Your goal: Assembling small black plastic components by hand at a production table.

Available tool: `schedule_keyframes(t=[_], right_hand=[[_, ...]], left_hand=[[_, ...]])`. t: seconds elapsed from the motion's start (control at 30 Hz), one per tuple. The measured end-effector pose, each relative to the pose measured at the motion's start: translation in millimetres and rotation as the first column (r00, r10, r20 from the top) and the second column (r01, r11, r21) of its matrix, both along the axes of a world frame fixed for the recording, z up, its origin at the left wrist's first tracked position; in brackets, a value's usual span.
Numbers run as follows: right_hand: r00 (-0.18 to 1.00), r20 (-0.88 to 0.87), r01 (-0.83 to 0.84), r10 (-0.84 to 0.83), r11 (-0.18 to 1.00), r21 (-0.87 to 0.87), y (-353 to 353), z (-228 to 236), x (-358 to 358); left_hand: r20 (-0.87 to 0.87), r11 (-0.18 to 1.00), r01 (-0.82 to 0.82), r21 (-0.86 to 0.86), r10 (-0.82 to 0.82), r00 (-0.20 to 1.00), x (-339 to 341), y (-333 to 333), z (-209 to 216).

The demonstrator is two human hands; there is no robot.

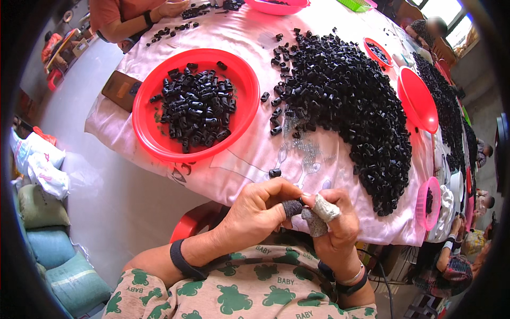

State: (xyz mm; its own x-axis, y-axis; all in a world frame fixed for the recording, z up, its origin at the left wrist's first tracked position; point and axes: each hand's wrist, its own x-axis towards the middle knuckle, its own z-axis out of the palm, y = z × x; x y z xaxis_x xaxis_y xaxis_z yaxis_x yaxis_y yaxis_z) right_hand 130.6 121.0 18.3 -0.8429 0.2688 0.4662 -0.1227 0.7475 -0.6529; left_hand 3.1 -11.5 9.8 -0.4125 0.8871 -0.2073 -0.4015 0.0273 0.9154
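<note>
My left hand [254, 209] and my right hand [340, 228] meet at the table's near edge, fingertips pinched together. Between them shows a dark bit of a small black plastic part [302, 201], mostly hidden by the fingers. Dark grey cloth wraps a left fingertip; pale and grey wraps cover right fingertips. Just beyond my fingers one loose black part [274, 173] lies on the pink cloth [239, 183]. A red round basin [142, 119] holding many similar short, tubular black parts stands to the left. Ahead and to the right spreads a large heap of black parts [345, 95].
A brown box-like object [120, 90] sits beside the basin. Across the table, another person's arm [127, 26] reaches over scattered parts. Red bowls [417, 101] and a pink basket [428, 204] stand along the right. Stuffed sacks [69, 282] lie on the floor at left.
</note>
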Motion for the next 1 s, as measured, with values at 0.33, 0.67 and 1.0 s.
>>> schedule_keyframes(t=[0.33, 0.67, 1.0], right_hand=[[1.0, -0.006, 0.001, 0.0, 0.991, 0.131, -2.7, -11.8, -1.6], [0.86, 0.17, 0.508, -0.482, 0.843, -0.179, 69.3, 4.8, 16.8], [0.912, 0.318, 0.374, -0.26, 0.846, -0.381, 91.5, -5.1, -22.1]], left_hand=[[0.277, 0.995, -0.098, 0.026, 0.086, 0.957, -4.6, 0.8, -5.0], [0.294, 0.987, -0.155, 0.05, 0.134, 0.946, -8.9, 0.9, -14.7], [0.246, 0.993, -0.12, 0.011, 0.114, 0.963, -9.6, 1.9, -17.5]])
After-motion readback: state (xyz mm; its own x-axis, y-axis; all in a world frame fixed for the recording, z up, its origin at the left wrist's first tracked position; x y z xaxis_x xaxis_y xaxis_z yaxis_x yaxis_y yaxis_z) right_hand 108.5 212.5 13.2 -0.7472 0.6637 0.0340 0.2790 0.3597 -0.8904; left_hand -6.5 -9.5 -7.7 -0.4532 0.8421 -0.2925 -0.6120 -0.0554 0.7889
